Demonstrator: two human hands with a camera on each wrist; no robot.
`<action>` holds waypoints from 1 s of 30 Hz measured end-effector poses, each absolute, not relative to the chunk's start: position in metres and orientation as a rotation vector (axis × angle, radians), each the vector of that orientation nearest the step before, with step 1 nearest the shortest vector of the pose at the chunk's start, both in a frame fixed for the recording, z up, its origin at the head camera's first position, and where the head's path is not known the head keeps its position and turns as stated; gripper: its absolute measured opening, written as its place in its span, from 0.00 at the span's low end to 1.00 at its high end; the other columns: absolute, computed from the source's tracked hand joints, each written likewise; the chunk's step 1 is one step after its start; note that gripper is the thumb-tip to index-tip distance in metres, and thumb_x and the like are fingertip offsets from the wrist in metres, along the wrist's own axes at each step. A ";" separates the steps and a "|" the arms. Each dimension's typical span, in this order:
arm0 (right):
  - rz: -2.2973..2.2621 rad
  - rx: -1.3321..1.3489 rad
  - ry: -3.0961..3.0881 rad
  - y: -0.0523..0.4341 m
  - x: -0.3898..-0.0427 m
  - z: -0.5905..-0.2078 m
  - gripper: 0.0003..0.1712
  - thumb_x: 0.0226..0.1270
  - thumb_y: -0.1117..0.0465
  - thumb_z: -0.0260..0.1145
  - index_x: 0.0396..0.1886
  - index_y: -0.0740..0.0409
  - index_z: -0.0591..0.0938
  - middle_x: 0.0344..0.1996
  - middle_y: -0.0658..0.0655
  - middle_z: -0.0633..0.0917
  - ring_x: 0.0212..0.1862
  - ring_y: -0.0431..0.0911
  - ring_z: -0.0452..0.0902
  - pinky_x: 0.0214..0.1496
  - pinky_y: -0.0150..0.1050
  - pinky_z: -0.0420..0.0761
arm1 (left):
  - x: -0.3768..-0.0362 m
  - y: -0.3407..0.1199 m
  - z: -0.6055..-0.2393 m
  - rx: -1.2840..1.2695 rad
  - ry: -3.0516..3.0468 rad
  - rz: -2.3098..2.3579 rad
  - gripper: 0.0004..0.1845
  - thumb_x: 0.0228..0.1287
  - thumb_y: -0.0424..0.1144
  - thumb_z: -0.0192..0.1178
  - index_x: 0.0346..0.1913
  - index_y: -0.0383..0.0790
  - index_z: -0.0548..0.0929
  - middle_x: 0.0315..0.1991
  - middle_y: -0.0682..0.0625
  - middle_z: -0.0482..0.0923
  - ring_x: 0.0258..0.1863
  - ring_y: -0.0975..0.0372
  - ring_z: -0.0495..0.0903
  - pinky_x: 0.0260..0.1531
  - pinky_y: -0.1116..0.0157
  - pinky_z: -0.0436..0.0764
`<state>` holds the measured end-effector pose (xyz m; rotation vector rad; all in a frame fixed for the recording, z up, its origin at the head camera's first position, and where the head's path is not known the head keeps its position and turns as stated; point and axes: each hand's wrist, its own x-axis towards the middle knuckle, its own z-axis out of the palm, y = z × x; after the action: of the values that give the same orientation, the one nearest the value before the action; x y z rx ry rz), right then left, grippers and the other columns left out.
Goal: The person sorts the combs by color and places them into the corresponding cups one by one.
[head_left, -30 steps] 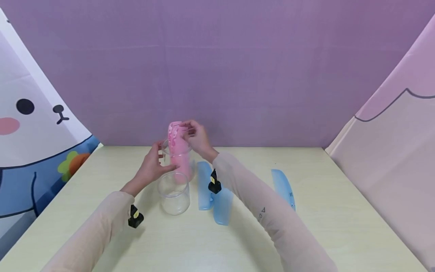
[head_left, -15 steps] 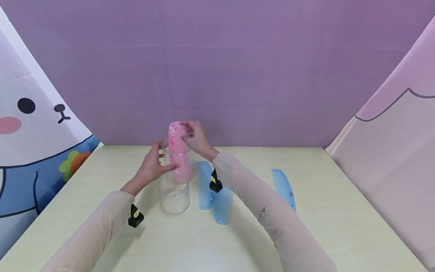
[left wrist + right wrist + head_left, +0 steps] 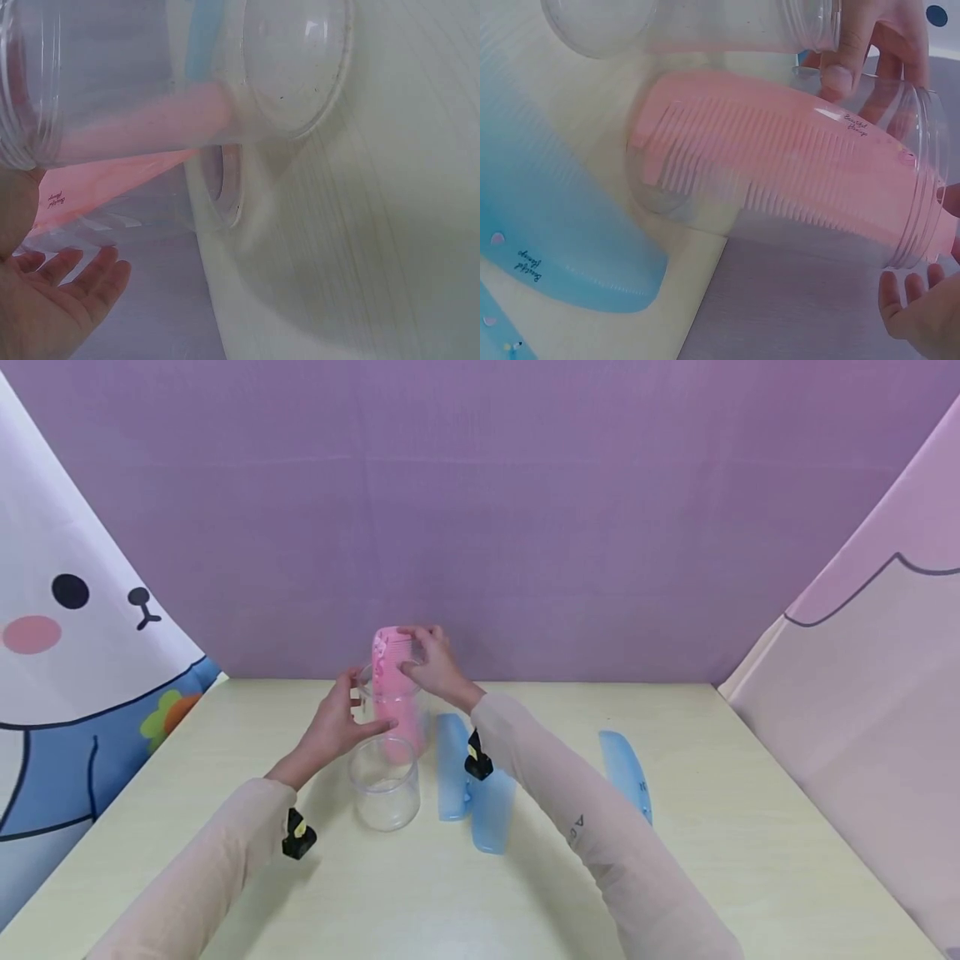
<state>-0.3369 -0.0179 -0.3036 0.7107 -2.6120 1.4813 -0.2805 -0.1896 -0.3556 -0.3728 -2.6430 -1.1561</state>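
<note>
A pink comb stands upright in the far clear jar, its top sticking out above the rim. My left hand grips that jar from the left, its thumb on the wall. My right hand holds the comb's top end with its fingertips. In the right wrist view the pink comb lies along the inside of the jar. A second, empty clear jar stands just in front. The left wrist view shows the pink comb blurred through the jar wall.
Two blue combs lie right of the jars under my right forearm, a third blue comb further right. The pale table ends at a purple back wall; cloth panels rise at both sides.
My right hand has sunk slightly on the comb's top, its fingers now lower along the edge. The left hand and both jars stay put.
</note>
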 end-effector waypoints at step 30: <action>1.687 0.798 -2.455 0.023 -0.341 -0.323 0.28 0.60 0.70 0.59 0.61 0.62 0.66 0.58 0.67 0.67 0.59 0.61 0.65 0.59 0.48 0.71 | -0.270 -0.203 -0.357 -0.358 -2.652 -1.173 0.51 0.51 0.48 0.67 0.70 0.36 0.45 0.65 0.32 0.57 0.57 0.37 0.67 0.51 0.42 0.73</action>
<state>-0.3405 0.0231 -0.3226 0.7976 -2.4546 1.6871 -0.2701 -0.2026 -0.3569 -0.3583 -2.6518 -1.1729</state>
